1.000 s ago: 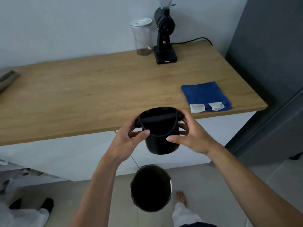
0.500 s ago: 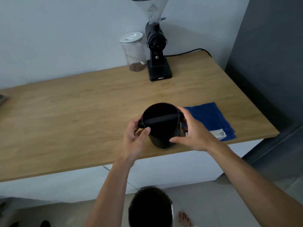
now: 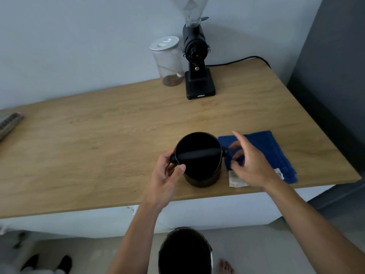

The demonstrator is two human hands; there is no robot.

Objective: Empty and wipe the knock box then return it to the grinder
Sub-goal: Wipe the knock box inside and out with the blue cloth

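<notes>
- Steadying the black knock box [image 3: 198, 171] upright near the front edge of the wooden counter [image 3: 98, 155], my left hand [image 3: 165, 175] curls around its left wall, thumb lying at the rim and fingers by the bar's left end; it grasps the box loosely.
- Over the folded blue cloth [image 3: 276, 153], just right of the box, my right hand [image 3: 250, 165] hangs with fingers spread and released, gripping nothing; whether the fingertips touch the cloth, I cannot tell.
- I judge the box a rigid cylinder, likely metal or hard plastic, light now that its dark interior looks empty, though that interior is too dark to confirm. Its smooth wall could slip, so the sound hold is a wrap around the side wall, or a hook on the knock bar [image 3: 198, 154].
- The cloth looks soft and limp; a pinch at a corner or a bunched handful would lift it.
- The box's long axis stands vertical, mouth opening up toward me; the bar runs across the mouth left to right, its right end tipped slightly toward the wall.
- The grinder [image 3: 197, 66] waits at the back of the counter, well apart from the box, with a lidded clear jar [image 3: 167, 60] just beside it on the left.
- A dark bin [image 3: 184, 252] sits on the floor below the counter edge.
</notes>
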